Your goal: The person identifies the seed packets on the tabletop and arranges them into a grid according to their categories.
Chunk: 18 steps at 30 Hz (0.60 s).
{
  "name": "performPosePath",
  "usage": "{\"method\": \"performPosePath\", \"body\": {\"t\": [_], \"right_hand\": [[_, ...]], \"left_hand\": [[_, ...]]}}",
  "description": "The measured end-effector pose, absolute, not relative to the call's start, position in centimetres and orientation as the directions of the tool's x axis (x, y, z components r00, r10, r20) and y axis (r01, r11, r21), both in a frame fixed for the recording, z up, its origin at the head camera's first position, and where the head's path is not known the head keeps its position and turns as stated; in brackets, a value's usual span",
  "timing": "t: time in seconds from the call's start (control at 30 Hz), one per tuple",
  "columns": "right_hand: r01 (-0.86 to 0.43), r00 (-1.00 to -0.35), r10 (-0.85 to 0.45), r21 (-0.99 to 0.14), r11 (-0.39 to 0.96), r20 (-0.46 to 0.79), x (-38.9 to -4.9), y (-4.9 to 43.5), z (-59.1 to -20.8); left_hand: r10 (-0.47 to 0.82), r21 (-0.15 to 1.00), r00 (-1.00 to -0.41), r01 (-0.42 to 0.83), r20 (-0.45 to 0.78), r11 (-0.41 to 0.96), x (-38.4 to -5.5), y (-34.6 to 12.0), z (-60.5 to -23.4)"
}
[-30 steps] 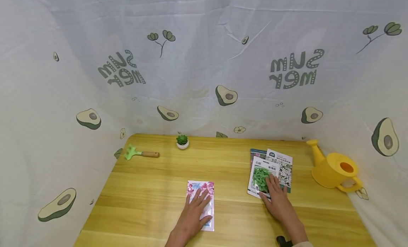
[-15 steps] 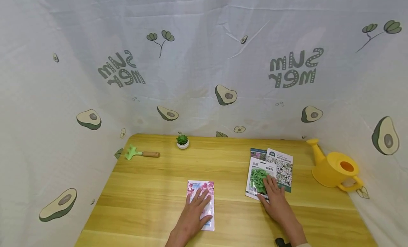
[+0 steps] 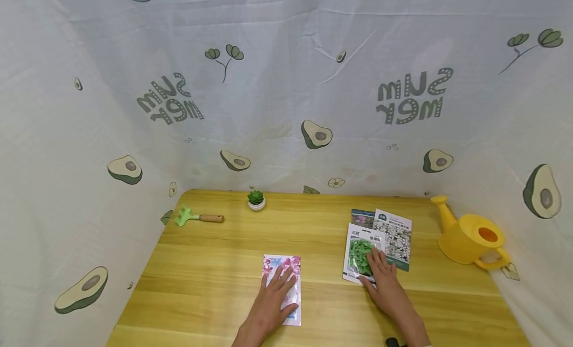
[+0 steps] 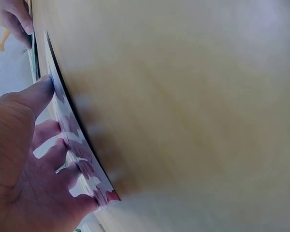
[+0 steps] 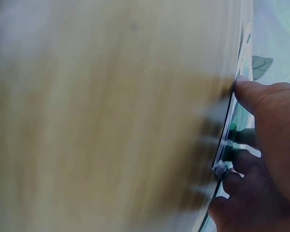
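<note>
1. Head view: a big white cloth with avocado pictures goes up at the back and both sides.
2. Next comes a yellow-brown wooden table with wavy stripes.
3. A bright yellow watering can stands at the table's right side, its spout up and its handle toward the near right.
4. The person's left hand lies flat, fingers long and a bit apart, thumb out to the side. It rests on a shiny flat packet with pink flowers, near the middle of the table's front part.
5. The person's right hand has its fingers laid over a flat white packet with a green leafy picture. They are slightly apart, and the thumb touches near the packet's bottom edge.
6. That leafy packet partly covers a flat packet with white flowers. Peeking out behind both is a packet with purple-pink flowers.
7. A little light green rake with a wooden handle lies at the back left.
8. Smallest is a green plant in a round white pot, near the back edge.
</note>
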State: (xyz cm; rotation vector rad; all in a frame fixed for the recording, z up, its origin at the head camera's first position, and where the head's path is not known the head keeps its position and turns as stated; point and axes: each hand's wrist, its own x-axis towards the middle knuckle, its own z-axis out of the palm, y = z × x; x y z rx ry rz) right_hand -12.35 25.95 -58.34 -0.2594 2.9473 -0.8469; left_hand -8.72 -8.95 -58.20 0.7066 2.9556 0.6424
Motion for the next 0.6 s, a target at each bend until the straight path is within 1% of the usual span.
{"method": "performPosePath", "body": {"t": [0.33, 0.6], "right_hand": [[-0.169, -0.982, -0.190, -0.524, 0.835, 0.013, -12.18, 25.39, -58.21], [-0.158, -0.981, -0.192, -0.537, 0.829, -0.009, -11.80, 24.93, -58.13]], "left_hand": [[0.435, 0.410, -0.899, 0.416, 0.052, 0.811, -8.69, -8.87, -58.05], [0.433, 0.405, -0.899, 0.418, 0.059, 0.813, -8.68, -8.87, -58.10]]}}
